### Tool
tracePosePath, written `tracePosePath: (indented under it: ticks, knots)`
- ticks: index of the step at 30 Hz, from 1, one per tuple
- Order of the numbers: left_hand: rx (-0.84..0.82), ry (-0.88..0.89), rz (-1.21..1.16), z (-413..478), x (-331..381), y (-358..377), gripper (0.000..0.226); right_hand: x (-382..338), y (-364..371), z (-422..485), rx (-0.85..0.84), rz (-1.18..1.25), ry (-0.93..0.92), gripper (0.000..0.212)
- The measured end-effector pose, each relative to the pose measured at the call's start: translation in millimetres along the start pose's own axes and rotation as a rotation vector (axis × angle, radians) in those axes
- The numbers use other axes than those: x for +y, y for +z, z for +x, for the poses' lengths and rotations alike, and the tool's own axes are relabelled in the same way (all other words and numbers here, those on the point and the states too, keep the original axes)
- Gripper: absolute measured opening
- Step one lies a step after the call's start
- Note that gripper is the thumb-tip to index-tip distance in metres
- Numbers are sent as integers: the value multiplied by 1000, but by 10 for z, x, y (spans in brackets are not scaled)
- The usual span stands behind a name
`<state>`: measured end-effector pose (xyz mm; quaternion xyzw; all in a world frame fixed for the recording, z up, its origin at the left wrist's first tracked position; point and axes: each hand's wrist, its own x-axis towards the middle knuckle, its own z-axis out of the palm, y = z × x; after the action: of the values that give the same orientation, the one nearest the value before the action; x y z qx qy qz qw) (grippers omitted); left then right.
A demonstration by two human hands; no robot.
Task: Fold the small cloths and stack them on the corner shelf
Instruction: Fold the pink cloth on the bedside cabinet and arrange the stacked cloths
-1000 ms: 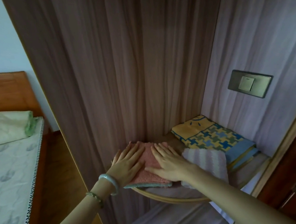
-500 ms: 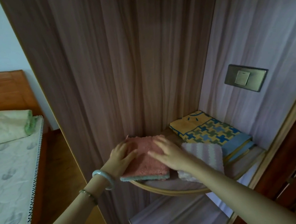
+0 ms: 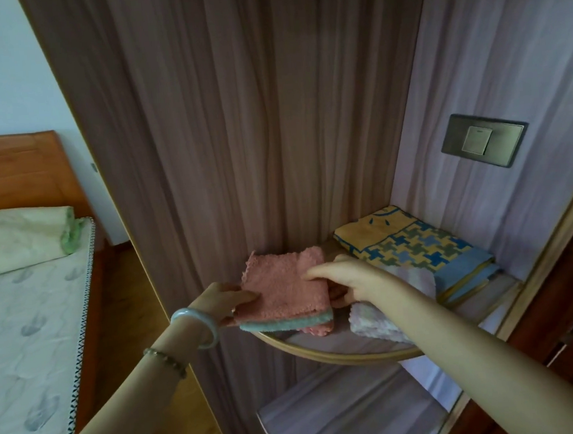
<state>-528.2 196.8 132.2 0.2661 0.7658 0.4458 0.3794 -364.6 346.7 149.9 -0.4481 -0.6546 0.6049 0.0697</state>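
**Two hands, one cloth: square it up before you let go**

Both your hands are clamped on the folded pink cloth [image 3: 283, 285]. It is at the front left edge of the corner shelf [image 3: 339, 356], with a teal layer showing along its near side. Whether it rests there or is slightly lifted, I cannot tell. Your left hand [image 3: 221, 301] pinches the left edge, thumb on top. Your right hand [image 3: 350, 276] grips the right edge, forefinger across the top and the other fingers curled under. A pale striped cloth [image 3: 376, 325] lies just beside it under your forearm. A patterned towel [image 3: 412, 245] fills the back right corner.

To do this step well, I judge, draw the cloth back from the rim so nothing overhangs, and hold both edges level so the layers stay aligned. Set it flat, then slip your under fingers out sideways, not upward, or the fold may open.
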Motion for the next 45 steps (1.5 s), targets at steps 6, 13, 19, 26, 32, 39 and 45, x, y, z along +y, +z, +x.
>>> tracePosePath:
  ticks: [6, 13, 19, 26, 32, 39, 45]
  knots:
    - [39, 39, -112, -22, 152, -92, 19, -190, 1, -39, -59, 319, 20, 13]
    - [-230, -97, -588, -106, 398, -74, 23, -440, -117, -191, -121, 507, -22, 19]
    - [-323, -119, -615, -83, 526, 13, 34, -555, -278, -281, -110, 563, -80, 6]
    - [-4, 109, -469, 119, 657, 150, 14, -601, -494, -338, 69, 487, -172, 2]
    - [-484, -2, -542, -38, 793, 366, 83, -619, -202, -413, 161, 146, -418, 8]
    - [-551, 97, -790, -14, 688, 363, 38, -637, 54, -446, -74, 173, -479, 10]
    - [-584, 208, -727, -17, 633, 188, 58, -722, -315, -342, 253, -200, -658, 41]
